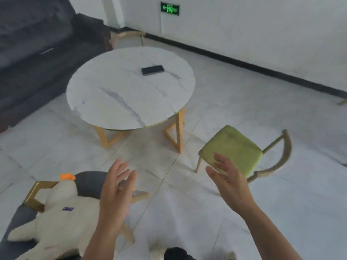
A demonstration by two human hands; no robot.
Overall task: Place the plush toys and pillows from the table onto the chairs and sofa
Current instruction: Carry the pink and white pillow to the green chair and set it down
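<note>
Holds nothing, left hand [115, 196] and right hand [231, 182] spread wide in the air, beside the white plush toy [62, 218] sprawled on the grey chair [90, 182]: likely soft, light, floppy, best scooped round its body, not a limb.

We see through one wide-angle head camera, tilted forward and down — the left hand [117, 186] and right hand [228, 178] sit close below it, the round surface [116, 94] farther ahead, wall [244, 25] beyond.
</note>
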